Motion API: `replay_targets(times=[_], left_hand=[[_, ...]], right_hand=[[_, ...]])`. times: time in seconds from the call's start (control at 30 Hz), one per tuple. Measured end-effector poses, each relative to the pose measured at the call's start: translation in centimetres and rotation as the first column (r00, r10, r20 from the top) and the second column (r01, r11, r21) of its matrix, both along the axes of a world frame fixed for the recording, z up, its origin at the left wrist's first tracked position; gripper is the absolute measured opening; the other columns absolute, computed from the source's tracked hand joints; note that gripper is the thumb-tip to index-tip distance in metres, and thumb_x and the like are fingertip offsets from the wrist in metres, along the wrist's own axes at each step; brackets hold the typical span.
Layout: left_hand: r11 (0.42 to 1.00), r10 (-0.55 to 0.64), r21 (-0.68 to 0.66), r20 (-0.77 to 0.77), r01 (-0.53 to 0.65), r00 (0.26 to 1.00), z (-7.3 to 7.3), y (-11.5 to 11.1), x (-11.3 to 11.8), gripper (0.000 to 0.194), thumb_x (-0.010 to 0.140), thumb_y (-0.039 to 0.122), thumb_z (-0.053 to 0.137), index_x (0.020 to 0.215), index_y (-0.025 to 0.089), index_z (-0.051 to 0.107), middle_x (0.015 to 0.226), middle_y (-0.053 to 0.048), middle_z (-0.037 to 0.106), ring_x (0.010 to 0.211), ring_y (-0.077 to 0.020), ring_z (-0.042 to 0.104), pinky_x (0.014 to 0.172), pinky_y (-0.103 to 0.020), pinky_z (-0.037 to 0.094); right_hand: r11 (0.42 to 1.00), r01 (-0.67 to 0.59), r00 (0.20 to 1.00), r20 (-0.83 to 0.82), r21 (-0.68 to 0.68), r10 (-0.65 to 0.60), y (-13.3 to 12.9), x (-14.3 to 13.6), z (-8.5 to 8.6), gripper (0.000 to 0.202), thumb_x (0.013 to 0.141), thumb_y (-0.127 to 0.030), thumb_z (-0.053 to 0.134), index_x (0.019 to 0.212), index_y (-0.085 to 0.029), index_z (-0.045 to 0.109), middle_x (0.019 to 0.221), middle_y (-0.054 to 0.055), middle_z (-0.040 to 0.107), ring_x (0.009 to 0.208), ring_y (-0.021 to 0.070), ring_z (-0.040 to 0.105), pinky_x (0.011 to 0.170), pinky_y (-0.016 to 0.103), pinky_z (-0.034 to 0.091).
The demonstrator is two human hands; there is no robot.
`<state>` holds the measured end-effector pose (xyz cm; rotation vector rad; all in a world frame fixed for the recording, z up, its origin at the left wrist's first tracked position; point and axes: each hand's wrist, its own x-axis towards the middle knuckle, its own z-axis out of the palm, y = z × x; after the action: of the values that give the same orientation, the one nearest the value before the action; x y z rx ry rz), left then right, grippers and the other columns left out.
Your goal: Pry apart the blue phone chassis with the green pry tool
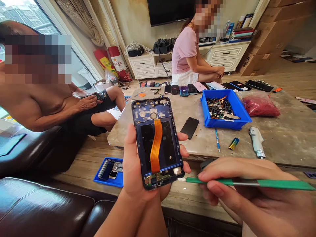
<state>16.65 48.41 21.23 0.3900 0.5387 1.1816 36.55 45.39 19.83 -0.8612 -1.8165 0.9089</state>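
My left hand [133, 171] is wrapped round an opened phone frame [158, 144], held upright with its inside facing me. An orange flex cable [156, 146] runs down its middle to a small green board along the bottom edge. Between the thumb and fingers of my right hand [237, 187] are green tweezers [222, 181], pointing left. Something small and white [182, 179] shows at their tip, close beside the frame's lower right corner. A dark object [206, 163] peeks out behind my right fingers; I cannot make out what it is.
On the stone-topped table [283, 144] stand a blue bin [225, 123] of phone parts, a red bag [260, 104], a black phone [190, 127], a pen [217, 141], a battery [233, 144] and an electric screwdriver [257, 142]. A blue tray [108, 182] lies lower left. Two people sit nearby.
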Motion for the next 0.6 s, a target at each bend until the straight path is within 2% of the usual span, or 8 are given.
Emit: replay_targets(times=[0.13,0.27,0.37,0.6], left_hand=[[0.999,0.016,-0.032,-0.01,-0.016,1.0,0.2,0.0,0.0,0.09,0.098,0.074,0.011,0.12,0.012,0.072,0.095,-0.018,0.076,0.072,-0.0273,0.071,0.057,-0.044,0.063],[1.0,0.013,-0.021,-0.034,-0.014,0.999,0.1,0.0,-0.1,0.086,0.1,0.07,0.011,0.119,0.013,0.072,0.095,-0.017,0.076,0.073,-0.0272,0.072,0.058,-0.044,0.064],[0.999,0.011,0.035,-0.047,-0.009,0.999,-0.4,0.0,-0.2,0.079,0.102,0.065,0.016,0.118,0.013,0.073,0.099,-0.016,0.076,0.076,-0.0268,0.072,0.062,-0.045,0.065],[0.991,0.127,0.054,-0.125,-0.121,0.984,-1.0,-0.1,-0.1,0.069,0.104,0.06,0.023,0.114,0.014,0.074,0.099,-0.016,0.074,0.077,-0.0256,0.071,0.064,-0.045,0.065]], right_hand=[[1.0,0.006,1.0,-0.009,-0.008,-0.006,0.0,-0.2,0.0,0.009,0.096,-0.021,0.07,0.101,-0.027,0.073,0.081,-0.004,0.074,0.059,0.0081,0.069,0.05,0.01,0.054],[0.997,-0.06,0.998,-0.012,0.051,0.06,0.3,-0.2,0.1,0.013,0.096,-0.014,0.068,0.102,-0.026,0.071,0.083,-0.005,0.074,0.068,0.0086,0.072,0.067,0.013,0.06],[0.99,-0.069,0.997,0.03,0.126,0.066,0.4,-0.1,0.3,0.015,0.094,-0.009,0.068,0.102,-0.022,0.07,0.089,-0.002,0.076,0.074,0.0105,0.074,0.069,0.013,0.06],[0.962,-0.05,0.996,0.079,0.267,0.03,0.1,-0.8,0.0,0.024,0.091,-0.004,0.069,0.108,-0.02,0.072,0.095,0.002,0.078,0.084,0.0137,0.077,0.08,0.013,0.062]])
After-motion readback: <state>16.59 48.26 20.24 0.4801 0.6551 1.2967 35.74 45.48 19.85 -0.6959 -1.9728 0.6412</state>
